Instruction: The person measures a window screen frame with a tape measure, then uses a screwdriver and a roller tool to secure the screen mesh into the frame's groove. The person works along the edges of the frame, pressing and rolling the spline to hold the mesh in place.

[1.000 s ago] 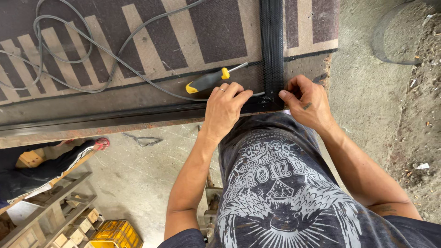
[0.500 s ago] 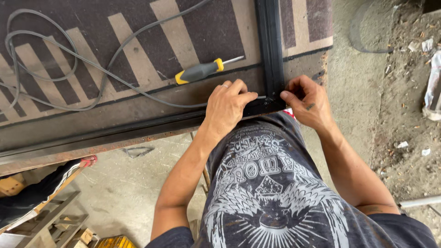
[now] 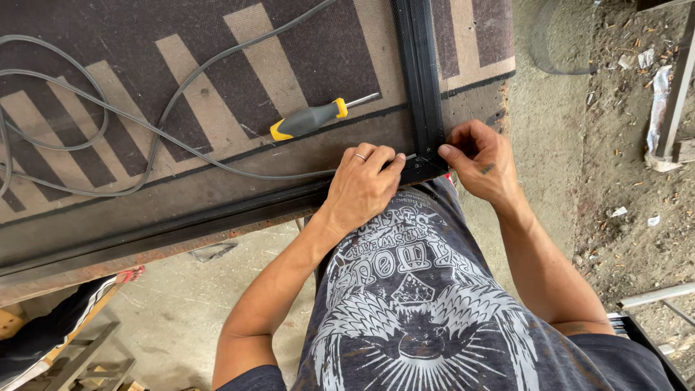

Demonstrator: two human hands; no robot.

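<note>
Black frame [image 3: 420, 87] on a brown mat [image 3: 217, 65] striped tan — grey cable [image 3: 166, 116], grey-and-yellow screwdriver [image 3: 311, 119].

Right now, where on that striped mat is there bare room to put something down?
Bare mat lies above the screwdriver, between the grey cable and the black frame. It is crowded at the frame corner, where the left hand and right hand press.
</note>
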